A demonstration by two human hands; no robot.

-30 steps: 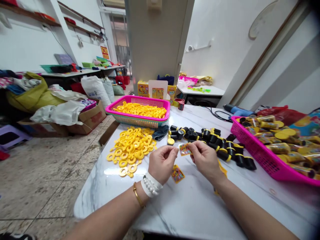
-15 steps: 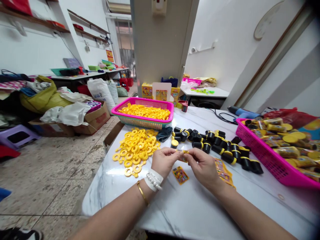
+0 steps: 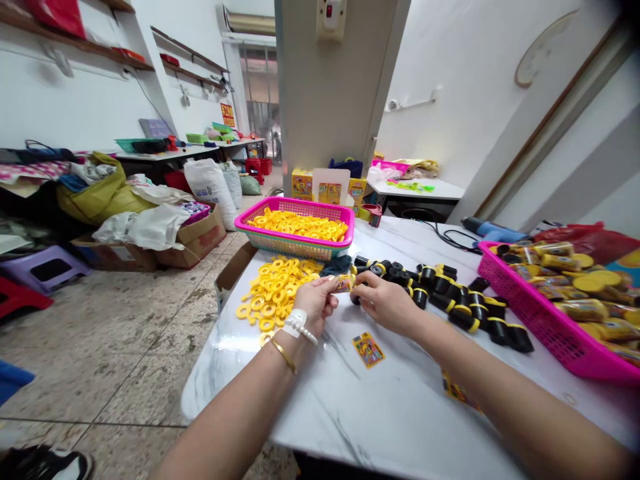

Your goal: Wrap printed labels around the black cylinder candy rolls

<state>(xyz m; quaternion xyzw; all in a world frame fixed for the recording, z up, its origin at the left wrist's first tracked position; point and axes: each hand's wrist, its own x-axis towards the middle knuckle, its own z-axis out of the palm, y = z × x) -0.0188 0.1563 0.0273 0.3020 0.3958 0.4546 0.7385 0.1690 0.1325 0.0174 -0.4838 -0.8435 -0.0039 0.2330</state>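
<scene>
Between the fingers and thumb of my left hand [image 3: 316,300] is a small tube with a yellow printed wrap [image 3: 343,284]. My right hand [image 3: 383,300] is at the tube's right end, its fingers bent around something I cannot make out. A loose yellow printed label [image 3: 369,350] lies flat on the white marbled table [image 3: 320,407], in front of both hands. More printed labels [image 3: 457,389] are partly hidden under my right forearm. Yellow plastic rings [image 3: 275,287] are heaped left of my left hand. Black cylinders with yellow rims [image 3: 443,301] lie beyond and right of my right hand.
A pink basket [image 3: 295,231] of yellow rings stands at the back left, a dark cloth [image 3: 334,265] beside it. Another pink basket [image 3: 545,320] of wrapped tubes stands at the right. Behind are a tape dispenser [image 3: 374,215], printed boxes [image 3: 303,184] and a blue tool [image 3: 493,230] with a cable.
The hands have moved up toward the black cylinders, with the wrapped tube now upheld by my left hand. The standing yellow-capped cylinder is no longer visible at its spot. The view has shifted slightly.
</scene>
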